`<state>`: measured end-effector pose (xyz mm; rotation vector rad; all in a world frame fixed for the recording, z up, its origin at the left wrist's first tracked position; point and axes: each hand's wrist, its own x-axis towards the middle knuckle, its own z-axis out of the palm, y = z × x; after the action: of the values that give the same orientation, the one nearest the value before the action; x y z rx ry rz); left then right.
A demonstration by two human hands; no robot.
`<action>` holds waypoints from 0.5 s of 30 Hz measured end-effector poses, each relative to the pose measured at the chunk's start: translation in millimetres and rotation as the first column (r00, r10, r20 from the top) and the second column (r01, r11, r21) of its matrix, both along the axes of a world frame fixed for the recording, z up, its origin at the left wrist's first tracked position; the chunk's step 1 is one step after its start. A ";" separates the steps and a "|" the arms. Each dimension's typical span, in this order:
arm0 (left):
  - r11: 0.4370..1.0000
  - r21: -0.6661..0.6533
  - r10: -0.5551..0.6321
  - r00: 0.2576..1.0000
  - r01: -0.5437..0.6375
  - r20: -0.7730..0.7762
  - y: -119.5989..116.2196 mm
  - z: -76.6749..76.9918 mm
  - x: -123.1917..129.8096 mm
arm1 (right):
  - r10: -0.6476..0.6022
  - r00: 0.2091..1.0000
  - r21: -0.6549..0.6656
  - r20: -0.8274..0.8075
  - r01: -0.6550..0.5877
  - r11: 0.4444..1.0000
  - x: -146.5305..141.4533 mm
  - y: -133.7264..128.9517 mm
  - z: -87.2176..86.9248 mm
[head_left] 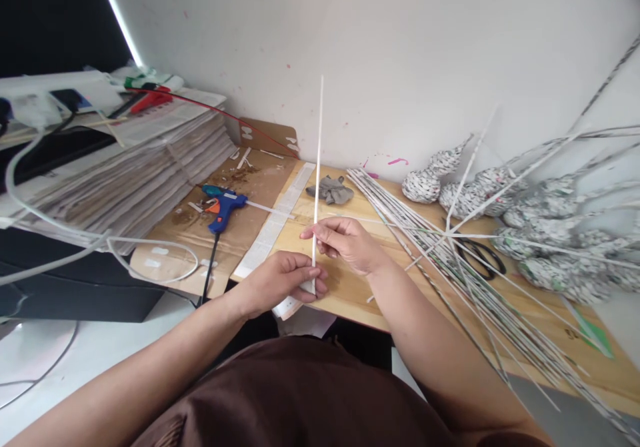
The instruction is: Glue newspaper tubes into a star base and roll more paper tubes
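A thin white rolled paper tube stands nearly upright in front of me, above the table's front edge. Its lower end sits pinched between the thumb and fingers of my left hand. Higher up, my right hand closes its thumb and forefinger on the same tube. Some loose printed paper hangs below my left fingers; whether it joins the tube I cannot tell. Just beyond my hands, a long flat newspaper strip lies along the wooden tabletop.
Left are a blue glue gun on cardboard, a newspaper stack and white cables. A grey crumpled cloth lies behind. Right are many paper tubes, black-handled scissors and several woven paper gourd shapes by the wall.
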<state>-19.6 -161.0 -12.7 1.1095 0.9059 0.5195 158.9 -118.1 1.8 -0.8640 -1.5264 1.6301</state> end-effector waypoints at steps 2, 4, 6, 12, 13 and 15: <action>1.000 0.000 -0.001 1.000 0.001 -0.012 -0.9 1.3 0.0 | -0.039 0.999 -0.020 -0.022 0.039 0.999 -1.1 -0.2 -1.3; 1.000 0.001 -0.006 1.000 0.006 -0.023 -2.0 2.9 0.5 | -0.071 0.997 -0.049 -0.031 0.070 0.996 -2.6 -0.1 -2.7; 1.000 0.004 -0.019 1.000 0.019 -0.020 -3.0 4.1 1.0 | -0.094 0.995 -0.071 -0.035 0.091 0.993 -4.1 0.2 -3.8; 0.996 0.022 -0.086 0.995 0.087 -0.053 -4.7 5.3 1.6 | -0.209 0.978 0.000 -0.006 0.209 0.978 -9.3 -0.5 -3.9; 0.996 0.017 -0.090 0.994 0.091 -0.060 -4.8 5.3 1.5 | -0.233 0.972 0.007 -0.008 0.233 0.972 -9.4 -0.8 -3.4; 0.996 0.005 -0.084 0.994 0.085 -0.063 -4.8 4.8 1.4 | -0.208 0.978 -0.006 -0.008 0.208 0.978 -7.9 -1.1 -1.6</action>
<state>-18.1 -165.8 -7.8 1.1718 0.9079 0.4209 151.1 -119.1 0.1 -0.9835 -1.3767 1.4843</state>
